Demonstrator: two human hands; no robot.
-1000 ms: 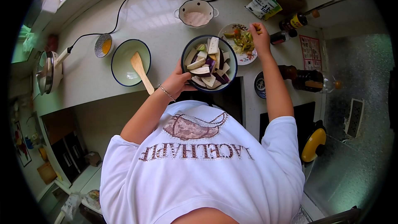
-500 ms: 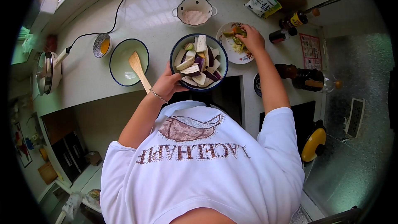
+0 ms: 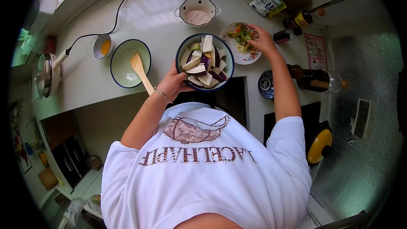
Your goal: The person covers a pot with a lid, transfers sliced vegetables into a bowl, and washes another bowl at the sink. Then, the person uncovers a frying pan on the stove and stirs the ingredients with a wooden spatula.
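My left hand point(image 3: 174, 82) grips the near left side of a blue-rimmed bowl point(image 3: 229, 52), fingers around its wall. Cut eggplant pieces point(image 3: 196, 70), white with purple skin, fill the bowl. Over the right edge of a floral plate point(image 3: 249, 60) is my right hand point(image 3: 263, 42), its fingers curved and apart with nothing visible between them. Sliced green and orange peppers point(image 3: 242, 36) lie on that plate, with pale chopped bits point(image 3: 241, 48) below them.
On the left, a wooden spatula point(image 3: 139, 67) leans in a pale green bowl point(image 3: 121, 72), near a small patterned bowl point(image 3: 98, 47) of yellow liquid and an electric pot point(image 3: 51, 74). A white handled bowl point(image 3: 197, 16) stands behind. Bottles point(image 3: 313, 80) and a blue patterned dish point(image 3: 266, 85) are right.
My right hand has drawn back to the right from the peppers, and its fingers have spread. More of the peppers and the blue dish shows. My left hand still holds the bowl.
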